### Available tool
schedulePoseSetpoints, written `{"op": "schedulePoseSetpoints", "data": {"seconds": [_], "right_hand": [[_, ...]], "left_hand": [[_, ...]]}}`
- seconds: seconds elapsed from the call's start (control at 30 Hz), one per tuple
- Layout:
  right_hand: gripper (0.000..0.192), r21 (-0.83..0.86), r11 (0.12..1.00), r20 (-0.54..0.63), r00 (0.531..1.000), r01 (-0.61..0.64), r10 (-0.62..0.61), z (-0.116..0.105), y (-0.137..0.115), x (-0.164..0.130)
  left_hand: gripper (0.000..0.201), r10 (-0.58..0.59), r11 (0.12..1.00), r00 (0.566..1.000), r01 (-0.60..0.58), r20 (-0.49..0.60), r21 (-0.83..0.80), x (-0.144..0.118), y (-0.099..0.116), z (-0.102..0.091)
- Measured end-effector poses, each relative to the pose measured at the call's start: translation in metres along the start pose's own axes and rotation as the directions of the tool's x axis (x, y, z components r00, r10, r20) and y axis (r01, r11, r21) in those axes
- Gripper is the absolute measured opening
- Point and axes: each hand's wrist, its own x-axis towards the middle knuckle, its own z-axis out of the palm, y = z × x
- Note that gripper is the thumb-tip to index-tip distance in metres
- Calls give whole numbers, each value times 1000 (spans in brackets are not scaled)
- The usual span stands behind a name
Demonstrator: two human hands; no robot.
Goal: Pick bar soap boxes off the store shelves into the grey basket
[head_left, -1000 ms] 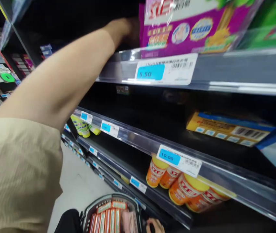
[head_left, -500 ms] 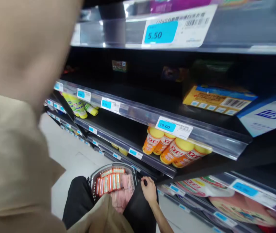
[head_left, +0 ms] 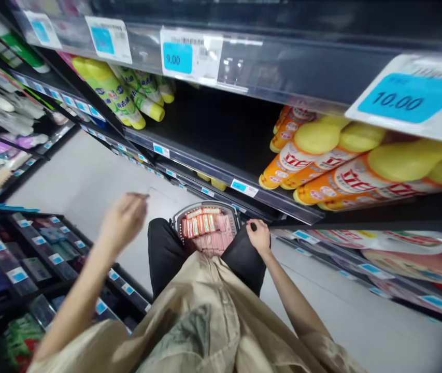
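My left hand (head_left: pixel 123 220) hangs in the air over the aisle floor, left of the basket, fingers loosely curled with nothing visible in them. My right hand (head_left: pixel 258 234) grips the right edge of a dark wire basket (head_left: pixel 205 205) that sits low in front of my legs. The basket holds several red and pink flat packets (head_left: pixel 205 228) standing in rows. My beige sleeves and shirt fill the bottom of the view.
Shelving runs along the right with orange bottles with yellow caps (head_left: pixel 322 171) under a 10.00 price tag (head_left: pixel 407 96), and yellow-green bottles (head_left: pixel 119 96) near a 9.00 tag (head_left: pixel 189 54). A low rack of small goods (head_left: pixel 18 254) stands on the left. Pale floor (head_left: pixel 88 176) lies between.
My left arm has come down from the upper shelf to waist height. The view has tipped down from the top shelves to the basket and floor. My right hand stays on the basket.
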Motion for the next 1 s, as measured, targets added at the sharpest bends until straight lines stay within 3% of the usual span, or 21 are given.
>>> {"op": "schedulePoseSetpoints", "data": {"seconds": [0.07,0.13,0.17,0.23,0.3,0.4,0.53,0.63,0.77,1.0], "right_hand": [[19,-23,1000,5,1000,3,-2,-1,-2,0],[17,-65,998,17,1000,-3,5,-2,-6,1],[17,-94,996,25,1000,-7,10,-2,-8,1],[16,-157,987,46,999,-14,21,-2,-12,2],[17,-216,976,72,997,-15,32,-1,-16,3],[17,-279,960,102,994,-18,49,1,-20,5],[17,-305,952,107,993,-23,58,2,-20,7],[17,-307,951,107,992,-30,65,2,-20,7],[17,-304,952,97,993,-31,63,1,-21,7],[16,-294,955,91,993,-44,74,3,-20,8]], "left_hand": [[35,-13,999,972,19,235,-26,-24,26,55],[39,-15,991,871,77,491,-107,-49,64,116],[41,-14,978,831,128,556,-166,-60,84,144],[40,21,961,792,152,610,-231,-74,122,190],[39,72,944,771,151,633,-292,-76,152,220],[43,145,911,758,148,636,-384,-63,180,246],[60,115,891,809,172,576,-420,-28,195,269],[75,2,896,841,238,541,-374,1,195,289],[83,-104,894,839,315,534,-320,26,188,314],[79,-146,896,823,345,548,-280,19,179,338]]}}
